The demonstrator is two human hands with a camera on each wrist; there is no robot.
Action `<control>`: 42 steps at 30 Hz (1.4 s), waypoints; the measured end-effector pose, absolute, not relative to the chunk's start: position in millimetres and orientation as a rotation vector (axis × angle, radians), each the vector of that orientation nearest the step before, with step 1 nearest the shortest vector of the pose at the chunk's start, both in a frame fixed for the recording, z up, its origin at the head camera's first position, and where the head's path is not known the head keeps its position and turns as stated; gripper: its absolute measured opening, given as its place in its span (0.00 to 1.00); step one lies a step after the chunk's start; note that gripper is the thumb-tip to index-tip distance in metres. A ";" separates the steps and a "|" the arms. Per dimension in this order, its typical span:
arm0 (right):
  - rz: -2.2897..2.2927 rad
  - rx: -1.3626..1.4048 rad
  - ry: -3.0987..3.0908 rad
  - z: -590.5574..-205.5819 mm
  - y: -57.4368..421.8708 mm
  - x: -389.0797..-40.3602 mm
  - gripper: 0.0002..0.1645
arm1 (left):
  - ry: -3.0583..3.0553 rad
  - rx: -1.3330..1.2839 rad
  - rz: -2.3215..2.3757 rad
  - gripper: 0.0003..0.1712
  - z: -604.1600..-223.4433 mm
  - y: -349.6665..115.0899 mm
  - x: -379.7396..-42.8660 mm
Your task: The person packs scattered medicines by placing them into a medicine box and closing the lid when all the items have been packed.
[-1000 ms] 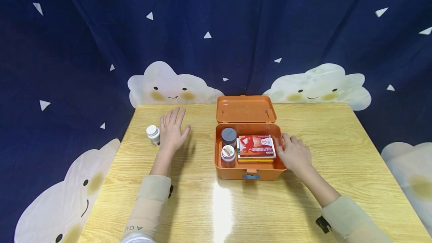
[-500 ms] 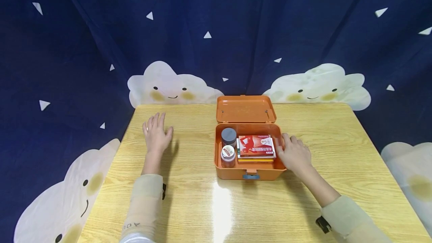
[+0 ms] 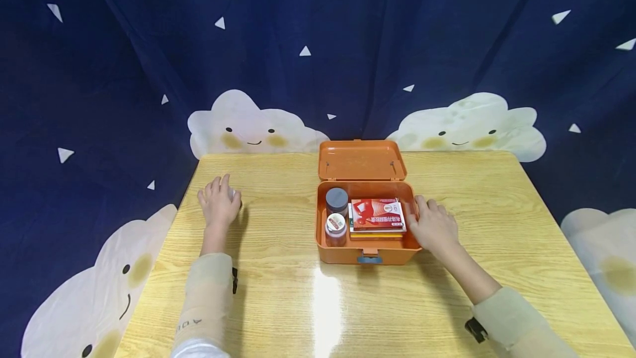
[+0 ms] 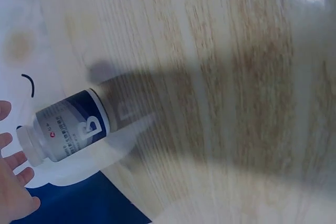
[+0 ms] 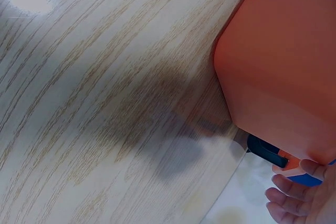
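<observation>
My left hand [image 3: 218, 206] is at the table's left side, over a white pill bottle [image 4: 71, 127] with a blue and grey label. The bottle stands upright, and the fingers [image 4: 16, 159] are spread around its white cap [image 4: 31, 145] in the left wrist view. From the head view the hand hides most of it. My right hand [image 3: 436, 228] holds the right rim of an orange medicine box [image 3: 343, 256], thumb at the inner side and fingers outside. The box's lid [image 3: 361, 160] is tipped back. In the right wrist view, one finger [image 5: 312, 167] meets the orange wall.
Inside the box stand a grey-lidded jar [image 3: 337, 199] and a white-lidded bottle [image 3: 335, 231], left of stacked medicine cartons [image 3: 377, 215] with a red one on top. Beyond the wooden table [image 3: 278, 303] hangs a dark blue curtain [image 3: 278, 26] with cloud shapes.
My left hand has moved left and come over the white bottle, which stood uncovered beside it a second ago. The right hand and the box have stayed put.
</observation>
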State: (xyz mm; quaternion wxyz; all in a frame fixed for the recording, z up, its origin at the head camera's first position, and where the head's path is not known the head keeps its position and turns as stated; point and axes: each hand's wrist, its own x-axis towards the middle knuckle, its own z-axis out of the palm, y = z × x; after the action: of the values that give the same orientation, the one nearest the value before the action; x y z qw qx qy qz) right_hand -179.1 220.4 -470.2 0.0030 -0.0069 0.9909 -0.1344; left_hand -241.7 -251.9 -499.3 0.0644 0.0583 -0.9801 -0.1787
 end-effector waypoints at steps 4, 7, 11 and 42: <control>-0.414 -0.023 3.113 -470.6 220.5 -179.6 0.29 | -2.960 0.195 -0.546 0.30 -502.7 -254.6 -242.1; -0.409 -0.024 3.113 -470.4 220.4 -179.7 0.29 | -2.956 0.203 -0.550 0.29 -505.6 -256.0 -242.8; -0.409 -0.026 3.115 -470.0 220.2 -179.6 0.29 | -2.958 0.218 -0.541 0.27 -507.8 -256.4 -243.1; -0.403 -0.039 3.116 -470.2 221.1 -179.0 0.29 | -2.907 0.240 -0.575 0.21 -514.6 -255.9 -248.1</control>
State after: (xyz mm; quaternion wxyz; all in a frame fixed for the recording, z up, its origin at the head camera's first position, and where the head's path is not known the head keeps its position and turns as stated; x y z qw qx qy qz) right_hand -179.0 221.1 -470.2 -0.0003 -0.0125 0.9917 -0.1283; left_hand -248.1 -255.9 -514.6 0.0842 0.0805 -0.9743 -0.1927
